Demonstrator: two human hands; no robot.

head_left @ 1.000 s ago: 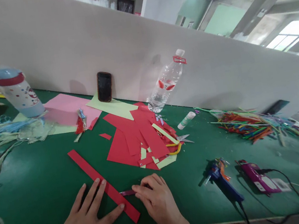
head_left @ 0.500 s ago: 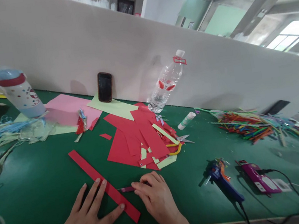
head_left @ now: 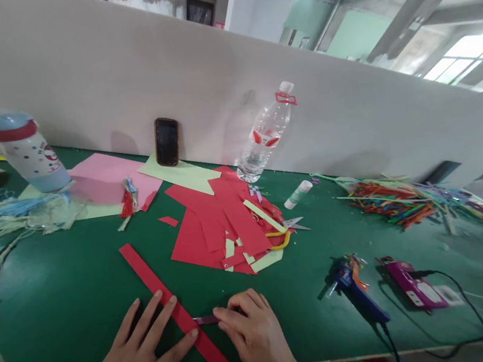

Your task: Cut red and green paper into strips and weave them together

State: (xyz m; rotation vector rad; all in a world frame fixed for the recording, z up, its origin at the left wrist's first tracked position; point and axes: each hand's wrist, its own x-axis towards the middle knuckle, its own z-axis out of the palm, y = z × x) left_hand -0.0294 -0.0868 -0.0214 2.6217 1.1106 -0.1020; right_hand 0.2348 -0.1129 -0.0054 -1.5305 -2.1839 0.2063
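Left hand (head_left: 143, 352) – spread flat, palm down, fingertips pressing on the red paper strip (head_left: 149, 276), which lies on the green table (head_left: 60, 307) and runs slantwise from between the two hands away past the left fingers. Right hand (head_left: 256, 333) – fingers curled, pinching a small purple tool (head_left: 206, 319) whose tip touches the strip's edge just beside the left forefinger; what kind of tool cannot be told. To the right of the right hand: blue glue gun (head_left: 354, 286), then a purple device (head_left: 407, 284) with a black cable. Beyond both hands: pile of red paper pieces (head_left: 216, 228) with pale green slips; yellow-handled scissors (head_left: 287, 232) at its right edge. Further on, right: white glue stick (head_left: 297, 194), heap of coloured sticks (head_left: 403, 201). Further on, left: red tassel (head_left: 127, 202), pink sheet (head_left: 105, 175), dotted cup (head_left: 30, 152). Farthest, against the pale partition: dark phone (head_left: 167, 141) leaning upright, clear water bottle (head_left: 264, 137).
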